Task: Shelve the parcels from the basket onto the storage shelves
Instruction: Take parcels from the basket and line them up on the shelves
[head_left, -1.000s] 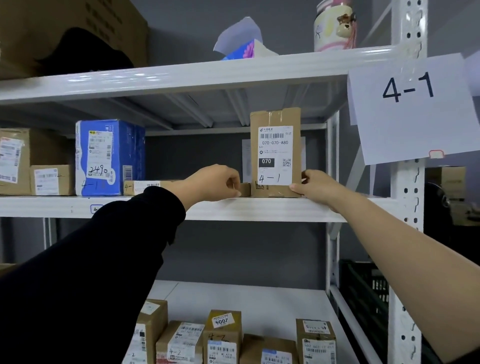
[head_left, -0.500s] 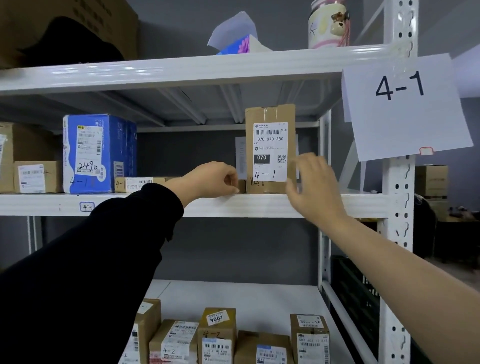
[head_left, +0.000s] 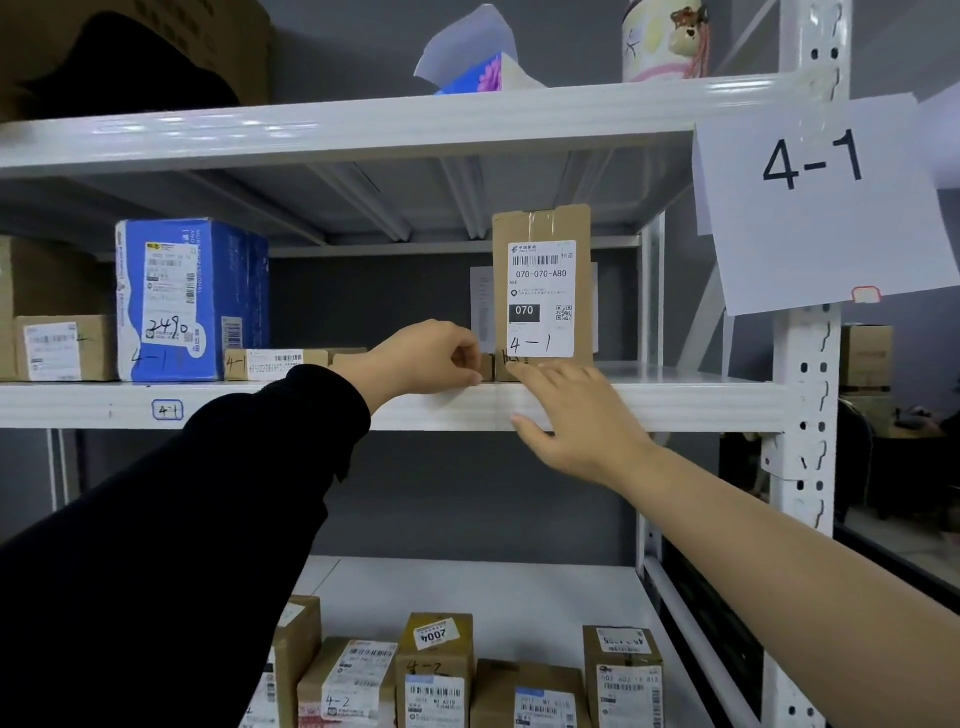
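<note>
A tall brown parcel (head_left: 540, 223) with a white label marked "4-1" stands upright on the middle shelf (head_left: 675, 405). My right hand (head_left: 571, 415) is spread in front of the shelf edge, fingers straight, its fingertips touching the parcel's lower front corner. My left hand (head_left: 426, 358), in a black sleeve, rests on the shelf just left of the parcel. Its curled fingers pinch the end of a low flat parcel (head_left: 275, 361) that lies along the shelf and butts against the upright one.
A blue box (head_left: 192, 296) and brown boxes (head_left: 62, 348) fill the shelf's left part. A "4-1" paper sign (head_left: 821, 208) hangs on the right upright post. Several labelled parcels (head_left: 434, 670) stand on the lower shelf. A dark crate (head_left: 701, 618) sits low behind the post.
My right hand left the upright parcel's lower right corner and moved to its lower front, fingers now spread. The left hand has stayed in place.
</note>
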